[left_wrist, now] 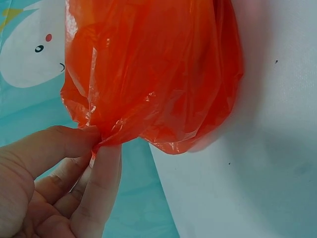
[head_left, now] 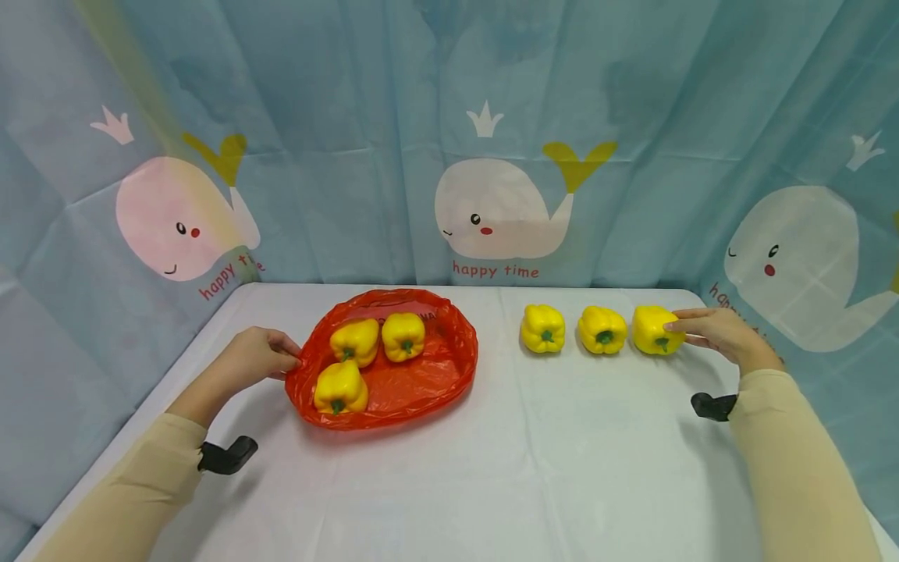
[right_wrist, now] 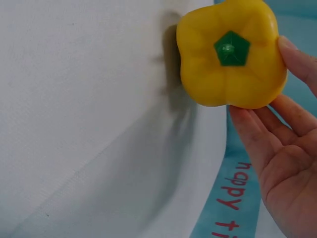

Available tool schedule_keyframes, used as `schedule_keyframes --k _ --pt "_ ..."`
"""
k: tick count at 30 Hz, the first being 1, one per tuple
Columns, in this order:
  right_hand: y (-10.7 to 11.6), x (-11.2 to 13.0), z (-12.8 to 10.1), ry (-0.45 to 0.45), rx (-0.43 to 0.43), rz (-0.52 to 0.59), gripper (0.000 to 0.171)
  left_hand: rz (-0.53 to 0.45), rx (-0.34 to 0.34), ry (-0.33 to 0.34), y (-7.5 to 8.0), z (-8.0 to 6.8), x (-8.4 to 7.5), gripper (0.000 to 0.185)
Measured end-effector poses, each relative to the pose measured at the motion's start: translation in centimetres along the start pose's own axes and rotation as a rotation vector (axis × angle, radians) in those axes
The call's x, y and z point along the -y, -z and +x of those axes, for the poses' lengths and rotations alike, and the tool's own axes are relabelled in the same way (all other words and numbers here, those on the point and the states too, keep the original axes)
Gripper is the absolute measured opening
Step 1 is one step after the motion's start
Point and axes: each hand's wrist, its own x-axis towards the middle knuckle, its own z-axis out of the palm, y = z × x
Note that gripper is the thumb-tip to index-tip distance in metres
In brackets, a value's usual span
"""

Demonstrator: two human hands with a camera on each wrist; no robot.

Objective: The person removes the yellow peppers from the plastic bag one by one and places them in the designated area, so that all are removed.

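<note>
**Right hand at the end pepper, left hand pinching the bag**

Head view: the right hand (head_left: 716, 334) touches the nearest pepper (head_left: 656, 330) with near-straight fingers — a fuller wrap would likely steady it. Two more peppers (head_left: 572, 329) sit on the worktop (head_left: 562, 453) between the hands.

Left wrist view: the left hand (left_wrist: 54, 188) pinches the red bag (left_wrist: 153, 74) rim.

Right wrist view: fingertips (right_wrist: 297, 54) meet the pepper — nothing blocks it.

I read all three views as bright and evenly lit, with no glare on the white table (head_left: 562, 468). Soft shadows fall beside the red bag (head_left: 421, 382) and under both forearms. In the right wrist view, the yellow pepper (right_wrist: 230, 54) casts a diffuse shadow onto the table. Head-view edges bow outward from the table. Near fingers (left_wrist: 99, 188) appear slightly soft.
</note>
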Motion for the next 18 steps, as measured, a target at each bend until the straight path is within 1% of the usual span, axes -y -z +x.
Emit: schedule_keyframes --k 4,8,18 --pt "-0.04 -0.23 0.08 -0.009 0.006 0.019 0.090 0.004 0.003 -0.003 0.06 -0.09 0.02 0.029" --pt "-0.05 -0.25 0.18 0.005 0.018 0.036 0.089 0.007 0.000 -0.007 0.17 -0.08 -0.02 0.029" --pt "-0.17 -0.61 0.59 -0.012 0.004 0.041 0.089 0.001 0.003 -0.010 0.05 0.19 0.01 0.028"
